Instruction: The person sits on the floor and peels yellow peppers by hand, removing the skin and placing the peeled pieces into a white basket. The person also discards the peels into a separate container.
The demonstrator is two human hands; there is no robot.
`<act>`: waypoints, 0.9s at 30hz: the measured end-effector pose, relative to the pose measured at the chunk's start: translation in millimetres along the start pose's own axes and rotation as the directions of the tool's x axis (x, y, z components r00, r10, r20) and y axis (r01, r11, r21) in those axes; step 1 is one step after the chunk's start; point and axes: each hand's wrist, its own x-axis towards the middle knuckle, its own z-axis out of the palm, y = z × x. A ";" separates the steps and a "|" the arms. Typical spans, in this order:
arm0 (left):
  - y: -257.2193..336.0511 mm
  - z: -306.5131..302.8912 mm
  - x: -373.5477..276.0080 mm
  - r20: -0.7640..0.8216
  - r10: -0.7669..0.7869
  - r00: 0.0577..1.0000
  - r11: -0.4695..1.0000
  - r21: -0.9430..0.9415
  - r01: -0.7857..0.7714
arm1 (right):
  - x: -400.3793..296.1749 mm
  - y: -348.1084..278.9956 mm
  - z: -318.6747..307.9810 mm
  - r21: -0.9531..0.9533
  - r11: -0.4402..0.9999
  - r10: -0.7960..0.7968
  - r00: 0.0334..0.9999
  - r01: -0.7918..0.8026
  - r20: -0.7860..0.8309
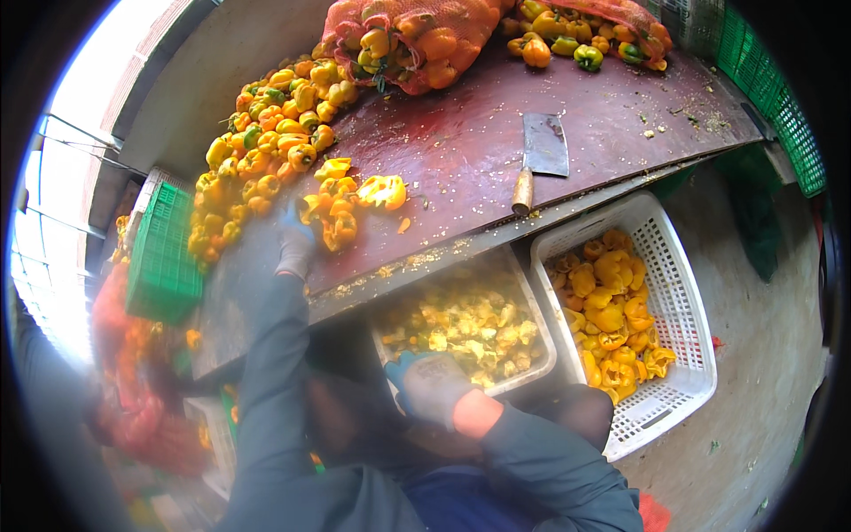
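My left hand (294, 247), in a grey glove with blue fingers, reaches over the tabletop's near-left part. It is beside several yellow-orange bell peppers (339, 223), with the larger heap of bell peppers (286, 126) just beyond; blur hides whether it grips one. My right hand (435, 387), gloved alike, hangs over the near rim of a pale bin (545, 332) of pepper cores and seeds (475, 326). Its fingers point left, and their undersides are hidden. An opened yellow pepper (382, 191) lies on the table. Farther right rests a cleaver (546, 146) with a wooden handle.
The dark red tabletop (459, 159) is strewn with seeds. Red mesh sacks (459, 33) of peppers lie at the back. Right of the core bin stands a white perforated crate (671, 266) holding cut pepper pieces (615, 312). A green crate (166, 253) is at left.
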 end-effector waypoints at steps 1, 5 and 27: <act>7.9 -2.0 -11.7 -0.008 -0.038 0.999 0.998 -0.043 0.037 | 1.6 0.1 -1.2 0.002 1.000 -0.002 1.000 0.002 0.014; 14.5 -12.7 -41.0 -0.134 -0.175 0.975 0.905 -0.411 0.106 | 16.3 8.4 5.5 -0.013 1.000 -0.010 0.999 0.009 -0.040; 85.8 -72.8 -143.0 0.000 0.261 0.965 0.931 -0.264 -0.252 | 82.2 20.0 -27.5 0.050 0.977 -0.137 0.788 0.209 -0.601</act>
